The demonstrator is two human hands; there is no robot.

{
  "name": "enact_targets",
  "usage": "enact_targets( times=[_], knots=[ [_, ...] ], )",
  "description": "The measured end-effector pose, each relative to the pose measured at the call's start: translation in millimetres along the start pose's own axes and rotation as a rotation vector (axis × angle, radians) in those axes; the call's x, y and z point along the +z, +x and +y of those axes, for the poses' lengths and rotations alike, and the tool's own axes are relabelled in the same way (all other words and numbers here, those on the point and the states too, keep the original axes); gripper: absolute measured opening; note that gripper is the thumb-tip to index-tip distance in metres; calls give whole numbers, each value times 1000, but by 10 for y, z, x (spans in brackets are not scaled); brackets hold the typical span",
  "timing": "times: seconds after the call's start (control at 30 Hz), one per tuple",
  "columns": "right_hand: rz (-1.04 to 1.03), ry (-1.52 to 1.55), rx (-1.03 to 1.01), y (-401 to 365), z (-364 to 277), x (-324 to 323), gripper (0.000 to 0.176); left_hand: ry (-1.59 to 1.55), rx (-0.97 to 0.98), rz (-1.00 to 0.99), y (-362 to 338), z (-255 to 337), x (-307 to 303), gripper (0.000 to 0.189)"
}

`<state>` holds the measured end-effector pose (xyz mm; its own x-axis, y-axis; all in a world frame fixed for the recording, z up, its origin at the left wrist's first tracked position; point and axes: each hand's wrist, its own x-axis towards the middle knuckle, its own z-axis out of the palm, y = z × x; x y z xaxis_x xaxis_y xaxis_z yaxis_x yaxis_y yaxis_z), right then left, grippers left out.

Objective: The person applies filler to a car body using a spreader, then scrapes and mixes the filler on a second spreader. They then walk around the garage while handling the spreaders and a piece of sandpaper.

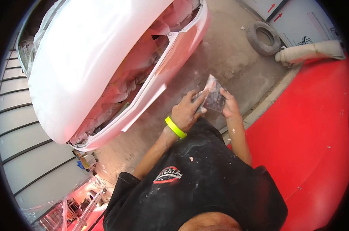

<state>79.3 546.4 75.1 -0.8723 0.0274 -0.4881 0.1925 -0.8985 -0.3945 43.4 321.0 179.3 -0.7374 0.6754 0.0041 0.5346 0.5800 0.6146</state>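
My left hand (186,109), with a neon-yellow wristband (175,128), has its fingers curled at the near edge of a flat, dark grey sheet (214,99). The sheet is smeared with whitish dust and has a pale, pointed upper corner. It looks like sandpaper, but its kind is not certain. On the opposite side, my right hand (230,104) pinches the sheet's edge between thumb and fingers. Both hands meet in front of my dusty black shirt (205,165), above the floor. Part of the sheet is hidden behind the left fingers.
A white car front (86,65) with a pinkish bumper (178,57) and masking plastic stands at left. A red surface (297,138) spreads along the right. A tyre (263,37) and a wrapped roll (311,52) lie at upper right; clutter (87,159) sits at lower left.
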Motion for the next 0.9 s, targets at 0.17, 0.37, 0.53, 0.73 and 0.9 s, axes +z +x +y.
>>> enact_targets(
  times=[0.17,0.37,0.53,0.73,0.9],
  knots=[
    [16,-180,-445,-177,-324,457,30,-382,-47,249,-44,-460,479,56],
    [-431,-1514,-1120,-778,-282,1316,45,-2196,-407,-23,428,-412,256,54],
    [-435,-1626,-1108,-809,-346,1199,54,-2492,-337,-244,402,-378,-41,48],
    [-141,-1859,-923,-666,-712,705,48,-2082,-215,159,230,-156,-530,47],
    [62,-1318,-911,-613,-571,776,31,-1680,-313,379,297,-226,-486,47]
  ],
)
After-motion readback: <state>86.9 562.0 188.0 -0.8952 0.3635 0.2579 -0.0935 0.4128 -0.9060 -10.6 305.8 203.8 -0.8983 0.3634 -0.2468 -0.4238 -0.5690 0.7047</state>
